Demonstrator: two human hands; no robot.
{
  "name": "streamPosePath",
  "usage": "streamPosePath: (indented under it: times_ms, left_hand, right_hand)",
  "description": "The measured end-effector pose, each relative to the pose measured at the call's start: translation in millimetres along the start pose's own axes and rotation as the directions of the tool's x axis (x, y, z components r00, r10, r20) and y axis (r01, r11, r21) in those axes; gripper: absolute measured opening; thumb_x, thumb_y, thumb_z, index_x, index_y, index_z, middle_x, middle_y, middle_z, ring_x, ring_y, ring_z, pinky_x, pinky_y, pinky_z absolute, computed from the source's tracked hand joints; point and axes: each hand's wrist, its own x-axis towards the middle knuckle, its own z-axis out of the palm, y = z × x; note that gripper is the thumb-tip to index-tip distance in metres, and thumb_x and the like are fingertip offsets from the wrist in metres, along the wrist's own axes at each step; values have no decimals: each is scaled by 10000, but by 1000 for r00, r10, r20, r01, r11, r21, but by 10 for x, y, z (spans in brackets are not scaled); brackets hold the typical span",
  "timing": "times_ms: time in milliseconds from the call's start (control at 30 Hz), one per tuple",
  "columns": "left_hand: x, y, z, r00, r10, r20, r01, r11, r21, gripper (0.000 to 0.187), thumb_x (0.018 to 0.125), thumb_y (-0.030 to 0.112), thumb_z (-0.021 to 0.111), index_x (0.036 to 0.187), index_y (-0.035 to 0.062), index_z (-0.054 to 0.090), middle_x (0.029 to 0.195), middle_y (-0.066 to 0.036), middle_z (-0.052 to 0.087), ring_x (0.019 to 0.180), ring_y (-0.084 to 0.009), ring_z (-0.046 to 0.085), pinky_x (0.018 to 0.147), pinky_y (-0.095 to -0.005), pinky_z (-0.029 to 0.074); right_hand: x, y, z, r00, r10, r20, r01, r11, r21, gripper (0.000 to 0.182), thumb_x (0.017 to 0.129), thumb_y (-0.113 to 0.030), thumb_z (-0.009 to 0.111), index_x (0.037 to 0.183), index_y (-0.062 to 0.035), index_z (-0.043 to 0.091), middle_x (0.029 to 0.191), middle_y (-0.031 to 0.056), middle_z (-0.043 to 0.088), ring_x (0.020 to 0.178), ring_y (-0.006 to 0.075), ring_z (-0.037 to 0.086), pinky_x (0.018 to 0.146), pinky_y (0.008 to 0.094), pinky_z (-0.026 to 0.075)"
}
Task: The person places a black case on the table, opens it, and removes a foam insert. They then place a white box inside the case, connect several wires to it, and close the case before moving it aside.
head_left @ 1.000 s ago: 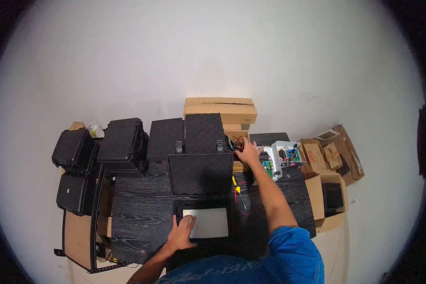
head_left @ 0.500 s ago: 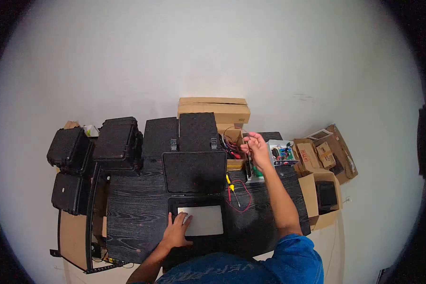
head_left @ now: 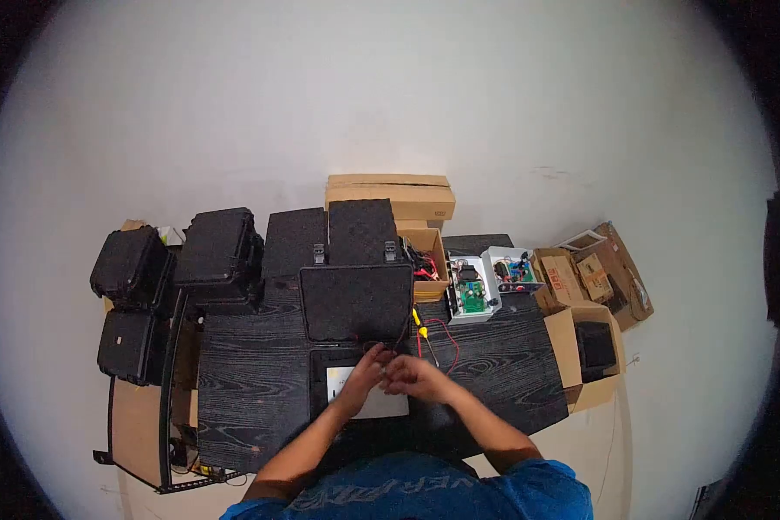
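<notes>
My left hand [head_left: 361, 381] and my right hand [head_left: 412, 378] meet above an open black hard case [head_left: 318, 390], their fingers pinched close together. A thin dark wire [head_left: 402, 333] loops up from the fingertips in front of the lid; its ends are hidden by my hands. Below them, a light grey flat panel [head_left: 381, 406] lies in the case, partly covered by my hands and forearms. The raised case lid [head_left: 356, 303] stands behind my hands. To the right lie a yellow-and-black screwdriver [head_left: 420, 322] and a red wire [head_left: 456, 341].
A cardboard box of cables [head_left: 425, 264] and an opened white enclosure with green circuit boards [head_left: 474, 295] stand at the back right. Black cases [head_left: 217, 251] are stacked at the left. An open carton [head_left: 568, 355] sits beyond the right edge of the dark wood table [head_left: 251, 381].
My right hand has come from beside the cable box down to the case, bringing the thin wire. My left hand has lifted off the panel's left side and moved right to meet it.
</notes>
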Motion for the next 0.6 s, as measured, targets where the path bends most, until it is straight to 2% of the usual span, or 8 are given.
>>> streamPosePath:
  times_ms: [67,133,167,233,333,400,500,600]
  left_hand:
    - [33,214,121,984,-174,-24,172,982,-75,588,1042,311,612,1551,118,389,1268,-80,633,1171,-203,606,1042,-409,483]
    - [33,206,136,983,-181,-17,181,983,-14,465,1059,264,585,1479,107,463,1148,-48,647,1060,-175,624,986,-402,517]
    - [29,190,144,982,-187,-13,187,982,17,407,1067,240,572,1443,102,500,1088,-32,654,1004,-161,633,958,-399,534]
    - [14,122,161,977,-209,-38,209,978,-13,306,1075,193,548,1364,92,544,1048,-26,643,1000,-161,634,948,-401,543]
    - [-43,205,287,966,-250,-66,249,968,-36,205,1089,139,501,1268,60,564,974,-20,603,943,-145,621,942,-368,546]
    - [-66,201,361,963,-262,-66,261,965,-28,189,1095,126,483,1247,44,560,953,-21,588,916,-139,616,936,-349,545]
    - [-61,125,403,969,-243,-44,245,968,47,206,1095,132,483,1266,40,552,971,-29,593,918,-142,618,927,-341,539]
    - [-81,87,458,975,-224,-2,222,965,142,218,1096,142,486,1275,36,549,996,-33,598,935,-147,617,941,-330,521]
  right_hand:
    - [-62,90,73,999,10,43,-10,1000,0,194,982,-92,685,1130,-2,598,1133,105,698,1016,209,711,911,365,582]
    - [-108,145,38,997,4,74,1,997,-78,174,990,-125,687,1090,-2,615,1124,108,701,1033,206,708,904,365,584]
    - [-116,173,-23,998,65,-11,-65,998,-26,142,998,-125,672,1074,-16,621,1083,92,701,1010,197,708,873,351,584]
    - [-86,284,-233,966,193,-170,-179,979,94,84,1013,-123,642,1043,-45,633,1002,60,702,964,179,707,810,322,584]
    - [107,736,-684,841,27,-541,9,998,65,119,1032,-113,576,1120,-48,621,939,40,694,836,175,690,735,313,581]
    - [393,878,-984,773,36,-633,75,986,148,255,1017,-107,563,1270,-85,555,992,48,681,788,172,662,712,334,574]
    - [786,380,-1098,670,351,-654,-102,916,387,401,1029,-228,572,1403,-161,445,1004,39,649,798,165,640,676,325,552]
    - [1171,383,-1391,745,317,-586,-98,922,374,507,1012,-208,563,1479,-217,364,1080,20,636,814,168,643,694,331,552]
